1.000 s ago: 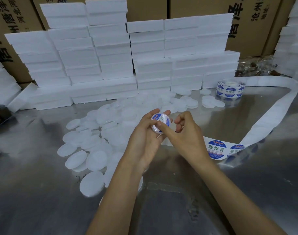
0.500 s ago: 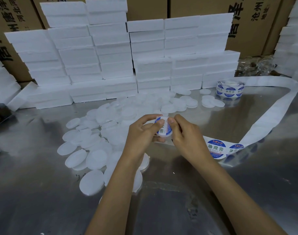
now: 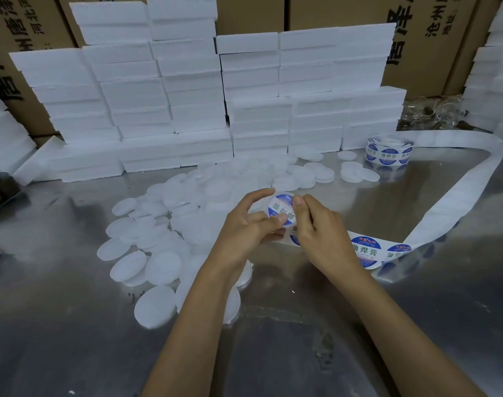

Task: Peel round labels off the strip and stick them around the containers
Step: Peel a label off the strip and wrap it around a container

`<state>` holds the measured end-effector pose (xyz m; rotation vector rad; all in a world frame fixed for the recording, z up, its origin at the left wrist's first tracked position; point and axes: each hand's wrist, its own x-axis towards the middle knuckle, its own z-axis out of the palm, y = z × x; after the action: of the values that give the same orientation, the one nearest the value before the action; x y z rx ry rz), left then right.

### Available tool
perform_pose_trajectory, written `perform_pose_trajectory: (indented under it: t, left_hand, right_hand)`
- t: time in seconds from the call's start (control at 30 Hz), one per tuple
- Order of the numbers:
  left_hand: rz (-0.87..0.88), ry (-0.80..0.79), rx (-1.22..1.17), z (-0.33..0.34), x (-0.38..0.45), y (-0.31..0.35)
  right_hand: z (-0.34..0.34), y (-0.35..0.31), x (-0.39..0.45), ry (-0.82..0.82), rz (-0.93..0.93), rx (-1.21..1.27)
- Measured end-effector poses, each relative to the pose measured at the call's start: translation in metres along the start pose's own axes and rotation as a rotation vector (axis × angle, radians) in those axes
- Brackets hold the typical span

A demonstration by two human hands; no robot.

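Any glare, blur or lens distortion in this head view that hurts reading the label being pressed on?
Head view: bright glare streaks the metal table; wide-angle bending curves the edge boxes; the label between left hand and right hand stays fairly sharp.

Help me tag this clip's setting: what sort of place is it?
Probably a small packing or labelling workshop. Printed cardboard cartons line the wall behind stacked white foam boxes, and a label roll feeds a long strip across a metal table strewn with white round lids.
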<state>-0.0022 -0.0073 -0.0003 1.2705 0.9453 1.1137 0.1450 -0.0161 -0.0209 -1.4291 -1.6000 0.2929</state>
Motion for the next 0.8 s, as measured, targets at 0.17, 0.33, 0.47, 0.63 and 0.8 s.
perform_pose_trajectory:
  t: [0.17, 0.33, 0.47, 0.63, 0.8]
  left_hand:
    - [0.071, -0.027, 0.072, -0.0033, 0.0, 0.0002]
    - [0.086, 0.116, -0.025, -0.0037, 0.0019, -0.0004]
    - [0.094, 0.18, -0.03, -0.0014, 0.0034, -0.0034]
    - [0.092, 0.01, 0.001, -0.0023, 0.0006, -0.0027]
    - [0.116, -0.042, 0.048, -0.001, -0.0005, -0.0033]
  right_hand:
    - [-0.0016, 0.0022, -0.0003, -0.031, 0.007, 0.043]
    - [0.001, -0.0022, -0.0038, -0.113, 0.024, 0.074]
    - [0.0051, -0.0025, -0.005, -0.085, 0.003, 0.034]
    - [0.0029, -0.0009, -0.0006, 0.008, 0.007, 0.004]
    - [0.0018, -0.001, -0.0011, -0.006, 0.012, 0.031]
